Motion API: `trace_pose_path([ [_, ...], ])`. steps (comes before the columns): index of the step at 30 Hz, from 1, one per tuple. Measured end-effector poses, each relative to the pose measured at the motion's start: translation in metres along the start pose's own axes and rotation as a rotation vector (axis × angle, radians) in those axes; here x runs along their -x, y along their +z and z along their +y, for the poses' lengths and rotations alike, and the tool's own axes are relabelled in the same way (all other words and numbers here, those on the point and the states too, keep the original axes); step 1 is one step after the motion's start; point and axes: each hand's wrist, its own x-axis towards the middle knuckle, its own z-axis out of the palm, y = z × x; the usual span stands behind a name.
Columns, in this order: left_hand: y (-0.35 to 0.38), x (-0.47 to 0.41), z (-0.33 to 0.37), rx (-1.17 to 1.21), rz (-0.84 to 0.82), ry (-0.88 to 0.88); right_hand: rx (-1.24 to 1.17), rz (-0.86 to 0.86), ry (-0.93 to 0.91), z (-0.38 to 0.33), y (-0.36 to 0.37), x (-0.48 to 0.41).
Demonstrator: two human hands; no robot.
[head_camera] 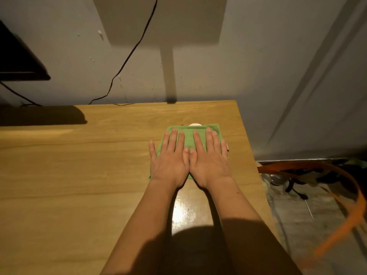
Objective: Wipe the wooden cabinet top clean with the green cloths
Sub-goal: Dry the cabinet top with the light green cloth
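Note:
A green cloth lies flat on the wooden cabinet top, near its right edge. My left hand and my right hand rest side by side on the cloth, palms down, fingers stretched out and slightly apart, thumbs touching. Both press on the cloth without gripping it. Most of the cloth is hidden under my hands. A small pale round object peeks out at the cloth's far edge. I see only one cloth.
A grey wall stands behind the cabinet, with a black cable hanging down it. A dark object sits at the far left. Right of the cabinet edge, the floor holds an orange hoop and clutter.

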Motion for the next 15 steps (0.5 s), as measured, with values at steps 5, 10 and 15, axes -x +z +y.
trace_pose_path([
  [5, 0.008, 0.08, 0.01, -0.03, -0.008, -0.008, -0.019, 0.011, 0.004, 0.006, 0.01, 0.082],
  [10, 0.013, 0.186, 0.032, -0.005, -0.049, -0.032, -0.012, -0.011, -0.008, 0.018, 0.019, 0.188],
  [15, 0.018, 0.278, 0.056, -0.025, -0.101, -0.018, 0.012, -0.029, 0.003, 0.034, 0.024, 0.281],
])
